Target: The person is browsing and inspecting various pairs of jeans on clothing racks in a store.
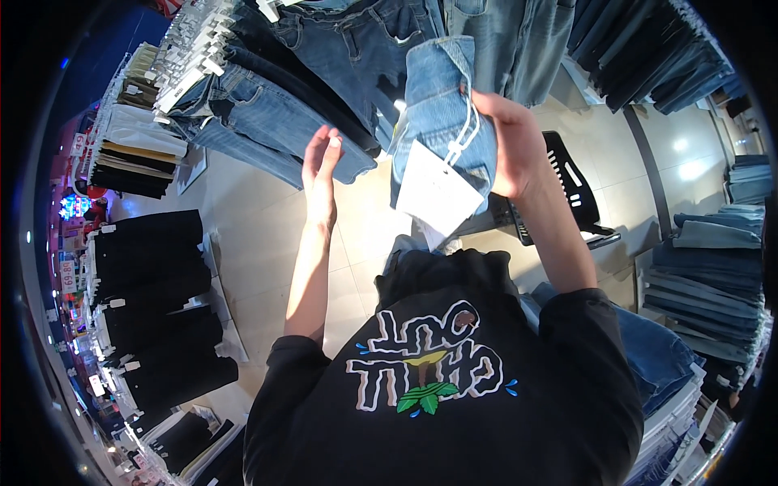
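My right hand (516,149) grips a folded piece of blue denim clothing (428,91) in front of my chest, its thumb on the upper side. From the denim a white paper hang tag (439,189) dangles on a white looped cord (465,130). My left hand (320,176) is raised to the left of the garment and apart from it. It holds nothing, palm turned inward. Just behind that hand hang blue jeans (267,118) clipped to white hangers (200,67). Part of the garment is hidden by the tag and my right palm.
A black plastic basket (577,188) stands on the tiled floor (261,304) beyond my right forearm. Black trousers (149,258) hang on a rack at left. More jeans (705,285) hang at right, and another row of denim (653,358) is close to my right elbow.
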Demonstrator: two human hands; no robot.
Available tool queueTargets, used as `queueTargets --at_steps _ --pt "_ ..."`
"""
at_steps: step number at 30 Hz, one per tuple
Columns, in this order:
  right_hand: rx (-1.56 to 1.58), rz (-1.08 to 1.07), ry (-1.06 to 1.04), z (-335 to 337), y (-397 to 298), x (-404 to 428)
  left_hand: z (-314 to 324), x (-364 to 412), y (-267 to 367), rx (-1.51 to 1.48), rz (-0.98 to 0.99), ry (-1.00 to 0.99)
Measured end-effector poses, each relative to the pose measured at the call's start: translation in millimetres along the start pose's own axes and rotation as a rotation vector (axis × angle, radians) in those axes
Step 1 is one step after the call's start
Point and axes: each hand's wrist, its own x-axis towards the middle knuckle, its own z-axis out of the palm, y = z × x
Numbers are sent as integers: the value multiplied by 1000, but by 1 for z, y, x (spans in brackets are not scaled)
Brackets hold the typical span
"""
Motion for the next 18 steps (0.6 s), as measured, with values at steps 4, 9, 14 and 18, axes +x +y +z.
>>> queueTargets --at_steps 4,9,14,18 --pt "77 50 -65 -5 4 4 21 12 -45 -227 -306 -155" --pt "32 43 59 -9 5 10 38 11 -44 -687 -774 -424" --pt "20 -113 164 -49 -18 -1 -6 17 -12 -715 -620 -76" --pt "-156 -202 398 -91 -21 -6 -31 17 63 -663 -371 -19"
